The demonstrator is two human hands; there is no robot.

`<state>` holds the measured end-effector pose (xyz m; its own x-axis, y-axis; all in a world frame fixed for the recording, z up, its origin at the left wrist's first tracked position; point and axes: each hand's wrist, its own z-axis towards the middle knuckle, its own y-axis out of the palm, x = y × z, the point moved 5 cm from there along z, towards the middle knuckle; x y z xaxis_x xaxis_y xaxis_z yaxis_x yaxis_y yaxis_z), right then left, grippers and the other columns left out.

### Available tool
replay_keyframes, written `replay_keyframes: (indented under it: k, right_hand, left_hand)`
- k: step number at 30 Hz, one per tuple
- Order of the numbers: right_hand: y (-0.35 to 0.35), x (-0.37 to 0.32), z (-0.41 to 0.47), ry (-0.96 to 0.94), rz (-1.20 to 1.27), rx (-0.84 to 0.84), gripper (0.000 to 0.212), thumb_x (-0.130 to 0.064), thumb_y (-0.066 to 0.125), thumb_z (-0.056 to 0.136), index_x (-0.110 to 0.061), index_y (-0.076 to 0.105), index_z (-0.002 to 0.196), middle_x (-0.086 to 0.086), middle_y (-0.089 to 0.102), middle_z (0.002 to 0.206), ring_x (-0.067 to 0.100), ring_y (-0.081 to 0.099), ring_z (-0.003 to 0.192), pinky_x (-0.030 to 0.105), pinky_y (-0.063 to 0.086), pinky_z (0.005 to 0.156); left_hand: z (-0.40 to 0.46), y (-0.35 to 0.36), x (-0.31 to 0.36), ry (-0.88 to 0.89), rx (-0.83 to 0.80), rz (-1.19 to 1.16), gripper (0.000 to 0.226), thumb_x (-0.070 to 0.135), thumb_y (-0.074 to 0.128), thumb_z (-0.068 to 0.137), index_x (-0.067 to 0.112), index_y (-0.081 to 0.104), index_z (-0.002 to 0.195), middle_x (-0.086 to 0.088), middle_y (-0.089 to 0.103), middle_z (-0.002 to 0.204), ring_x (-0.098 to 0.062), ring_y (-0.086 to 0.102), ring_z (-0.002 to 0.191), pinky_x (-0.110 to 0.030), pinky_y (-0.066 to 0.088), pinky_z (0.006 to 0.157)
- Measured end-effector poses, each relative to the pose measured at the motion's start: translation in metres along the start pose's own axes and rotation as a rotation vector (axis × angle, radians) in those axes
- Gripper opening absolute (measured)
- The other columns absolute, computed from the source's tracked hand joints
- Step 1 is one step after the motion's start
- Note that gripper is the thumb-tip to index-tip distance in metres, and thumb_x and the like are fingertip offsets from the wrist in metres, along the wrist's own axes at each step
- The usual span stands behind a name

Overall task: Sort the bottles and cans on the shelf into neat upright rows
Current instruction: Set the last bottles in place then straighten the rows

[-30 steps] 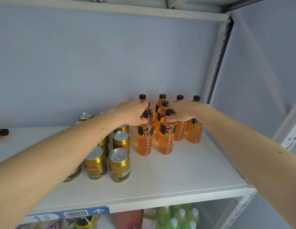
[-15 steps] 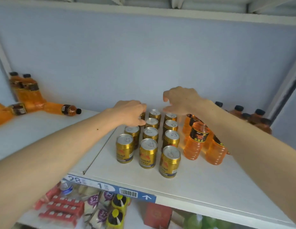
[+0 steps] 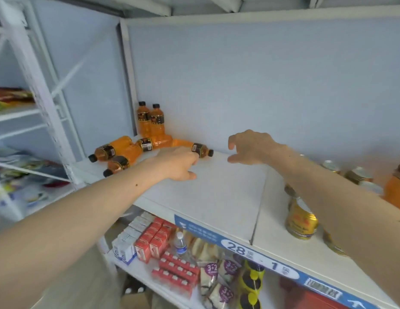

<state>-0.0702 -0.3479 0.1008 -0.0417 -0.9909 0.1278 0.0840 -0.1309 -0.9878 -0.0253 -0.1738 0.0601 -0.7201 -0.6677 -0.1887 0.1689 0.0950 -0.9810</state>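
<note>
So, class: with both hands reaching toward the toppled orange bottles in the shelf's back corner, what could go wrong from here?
1. The fallen bottle by the left hand lies on its side; a nudge may roll it.
2. Pulling lying bottles could topple the two upright bottles standing right behind them.
3. The right forearm passes close over the gold cans and might knock one.

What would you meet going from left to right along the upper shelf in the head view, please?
Fallen orange bottles → two upright orange bottles → left hand → right hand → gold can.
</note>
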Motion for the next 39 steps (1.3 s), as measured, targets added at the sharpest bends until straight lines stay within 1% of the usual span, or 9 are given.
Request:
replay_keyframes:
  k: [9, 13, 15, 19, 25, 29, 34, 36, 39]
  right_hand:
    - [0.013, -0.107, 0.093, -0.072, -0.027, -0.026, 0.038, -0.043, 0.057, 0.083, -0.028, 0.056, 0.117, -0.003, 0.058, 0.102, 0.023, 0.056, 0.09, 0.03, 0.037, 0.064]
    - [0.023, -0.134, 0.137, -0.103, -0.025, -0.042, 0.038, -0.043, 0.057, 0.084, -0.026, 0.055, 0.118, -0.002, 0.06, 0.106, 0.023, 0.058, 0.093, 0.031, 0.04, 0.068]
    - [0.026, -0.147, 0.16, -0.12, -0.029, -0.034, 0.038, -0.043, 0.058, 0.085, -0.025, 0.054, 0.118, -0.001, 0.06, 0.107, 0.022, 0.056, 0.091, 0.032, 0.04, 0.069]
    - [0.034, -0.177, 0.199, -0.165, -0.049, -0.05, 0.039, -0.045, 0.058, 0.088, -0.024, 0.054, 0.121, -0.002, 0.06, 0.105, 0.021, 0.056, 0.091, 0.032, 0.04, 0.069]
    - [0.053, -0.229, 0.24, -0.232, -0.097, -0.088, 0.038, -0.046, 0.057, 0.089, -0.021, 0.055, 0.118, 0.0, 0.061, 0.108, 0.022, 0.056, 0.098, 0.033, 0.042, 0.071]
    - [0.068, -0.269, 0.252, -0.268, -0.096, -0.115, 0.04, -0.048, 0.058, 0.089, -0.021, 0.057, 0.119, -0.001, 0.062, 0.108, 0.021, 0.057, 0.102, 0.032, 0.044, 0.071]
    - [0.077, -0.304, 0.253, -0.229, -0.01, -0.122, 0.045, -0.051, 0.056, 0.091, -0.02, 0.053, 0.123, 0.0, 0.064, 0.105, 0.02, 0.06, 0.094, 0.031, 0.051, 0.072]
    - [0.08, -0.319, 0.252, -0.162, 0.043, -0.128, 0.049, -0.055, 0.054, 0.09, -0.019, 0.05, 0.123, -0.001, 0.063, 0.097, 0.019, 0.059, 0.086, 0.029, 0.049, 0.065]
    - [0.085, -0.338, 0.248, -0.06, 0.087, -0.105, 0.057, -0.064, 0.055, 0.084, -0.017, 0.043, 0.113, -0.005, 0.05, 0.075, 0.013, 0.05, 0.063, 0.027, 0.035, 0.05]
  left_hand:
    - [-0.027, 0.045, -0.136, -0.099, -0.025, -0.011, 0.041, 0.048, 0.056, 0.089, 0.021, 0.053, 0.121, 0.002, 0.056, 0.117, -0.021, 0.054, 0.102, -0.031, 0.043, 0.063]
    - [-0.023, 0.061, -0.189, -0.136, -0.02, 0.005, 0.028, 0.046, 0.057, 0.087, 0.021, 0.054, 0.099, 0.003, 0.057, 0.098, -0.018, 0.056, 0.087, -0.037, 0.049, 0.063]
    - [-0.019, 0.067, -0.215, -0.172, -0.022, -0.016, 0.025, 0.045, 0.059, 0.087, 0.023, 0.053, 0.096, 0.003, 0.056, 0.093, -0.017, 0.055, 0.083, -0.037, 0.049, 0.063]
    - [-0.01, 0.081, -0.265, -0.207, -0.054, -0.043, 0.029, 0.046, 0.06, 0.087, 0.023, 0.054, 0.104, 0.006, 0.052, 0.09, -0.016, 0.053, 0.083, -0.032, 0.048, 0.061]
    - [-0.007, 0.112, -0.331, -0.265, -0.067, -0.058, 0.032, 0.049, 0.056, 0.087, 0.025, 0.054, 0.108, 0.003, 0.056, 0.102, -0.019, 0.056, 0.089, -0.032, 0.048, 0.065]
    - [-0.01, 0.133, -0.368, -0.285, -0.055, -0.06, 0.044, 0.051, 0.056, 0.086, 0.025, 0.048, 0.121, 0.001, 0.051, 0.109, -0.019, 0.053, 0.096, -0.028, 0.036, 0.058]
    - [-0.013, 0.151, -0.397, -0.305, -0.036, -0.128, 0.065, 0.049, 0.065, 0.081, 0.021, 0.036, 0.132, -0.005, 0.046, 0.12, -0.025, 0.05, 0.109, -0.041, 0.05, 0.077]
    - [-0.015, 0.159, -0.407, -0.299, -0.021, -0.165, 0.067, 0.049, 0.066, 0.08, 0.019, 0.035, 0.131, -0.007, 0.046, 0.117, -0.028, 0.053, 0.106, -0.04, 0.049, 0.074]
    - [-0.017, 0.174, -0.415, -0.272, -0.019, -0.231, 0.073, 0.053, 0.064, 0.081, 0.017, 0.029, 0.133, -0.01, 0.048, 0.116, -0.031, 0.057, 0.1, -0.036, 0.045, 0.069]
